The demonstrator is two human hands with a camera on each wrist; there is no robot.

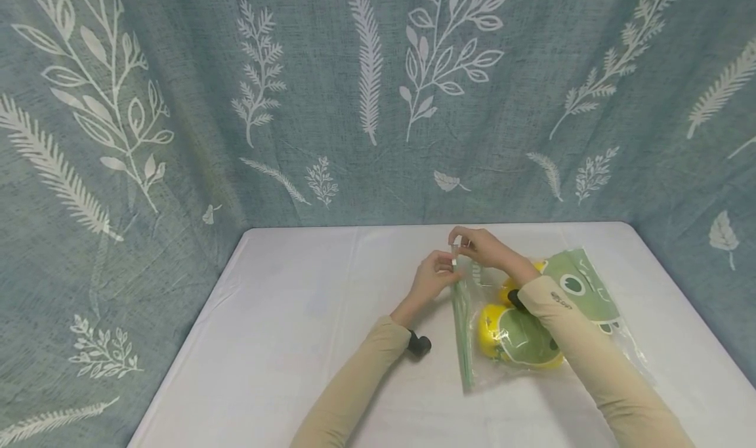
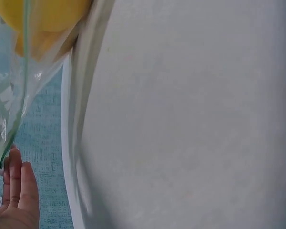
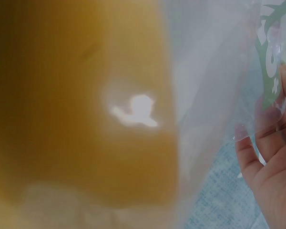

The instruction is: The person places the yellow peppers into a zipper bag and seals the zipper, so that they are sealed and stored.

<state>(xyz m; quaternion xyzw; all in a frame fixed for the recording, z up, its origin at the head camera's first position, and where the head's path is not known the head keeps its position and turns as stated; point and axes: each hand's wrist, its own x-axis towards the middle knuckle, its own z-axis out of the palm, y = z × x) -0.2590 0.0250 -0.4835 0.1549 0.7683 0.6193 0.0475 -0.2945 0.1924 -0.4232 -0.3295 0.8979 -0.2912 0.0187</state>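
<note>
A clear plastic slider bag (image 1: 463,343) with a green cartoon animal print lies on its side, its green zip strip toward the left. Rounded yellow things (image 1: 489,330) sit inside it, partly hidden by the print and the right forearm. At the far end of the strip, my left hand (image 1: 433,277) pinches the small white slider (image 2: 0,170). Two green zip lines spread apart from that slider in the left wrist view. Just beyond, my right hand (image 1: 484,246) grips the bag's top corner between thumb and fingers, seen through the film in the right wrist view.
A white cloth covers the table (image 1: 283,317), whose back edge runs close behind both hands. Behind it hangs a blue-green curtain (image 1: 331,107) with white leaf patterns. Black wrist cameras (image 1: 420,345) sit on both wrists, the right one over the bag.
</note>
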